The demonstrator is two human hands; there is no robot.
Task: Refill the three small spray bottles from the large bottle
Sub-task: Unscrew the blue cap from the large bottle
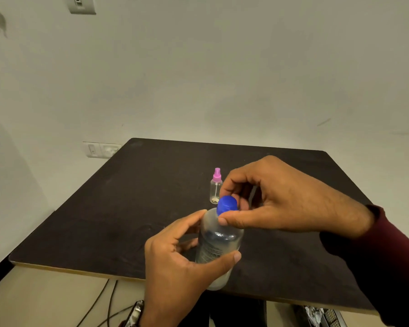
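Note:
The large clear bottle [216, 246] stands upright near the table's front edge, with a blue cap [226, 204] on top. My left hand [180, 263] wraps around its body. The thumb and fingers of my right hand [281, 197] pinch the blue cap from the right. One small clear spray bottle [215, 188] with a pink nozzle stands just behind the large bottle, partly covered by my right fingers. Any other small bottles are out of sight behind my right hand or out of view.
The dark table [128, 208] sits against a pale wall with a socket plate [102, 149] at its back left. Cables [104, 300] hang below the front edge on the left.

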